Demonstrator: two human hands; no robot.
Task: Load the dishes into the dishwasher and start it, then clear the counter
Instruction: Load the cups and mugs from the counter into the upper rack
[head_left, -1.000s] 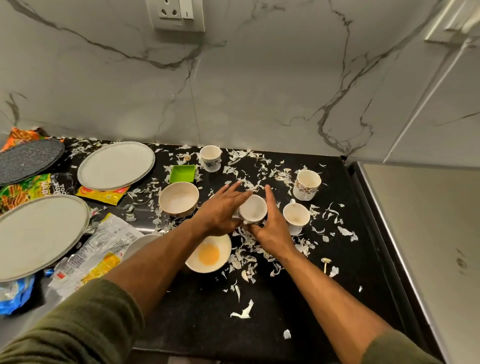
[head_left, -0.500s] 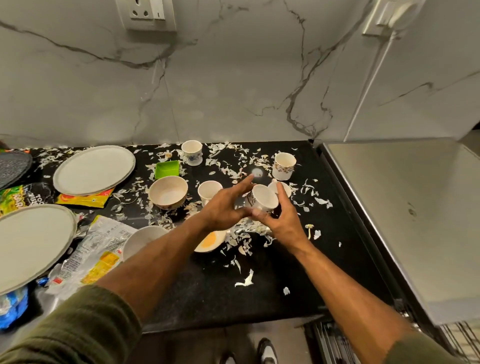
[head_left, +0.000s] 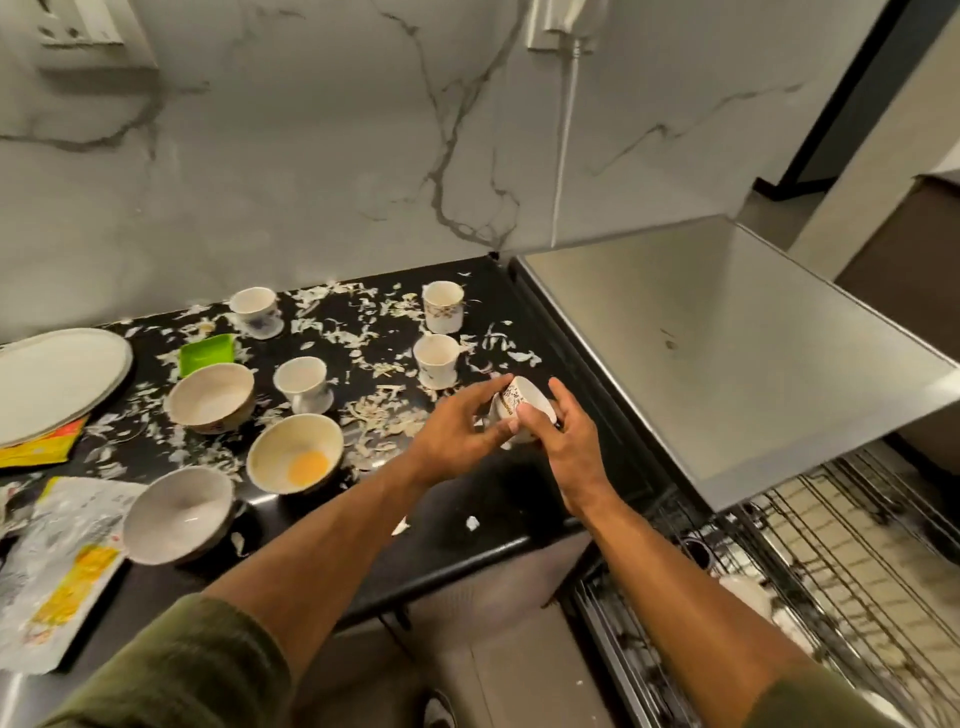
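I hold a small patterned white cup tilted on its side above the right end of the black counter. My left hand and my right hand both grip it. Three bowls stand on the counter: a plain one, one with yellow residue and a grey one. Several more cups stand behind, among them one in the middle and one at the back. The wire dishwasher rack is pulled out at lower right.
White peel scraps litter the counter. A grey plate lies at far left, a small green dish beside it, and food wrappers at lower left. A steel-grey appliance top stands right of the counter, above the rack.
Both hands lifted the cup off the counter and carried it right, tipping it onto its side. My view swung right, bringing the rack into sight.
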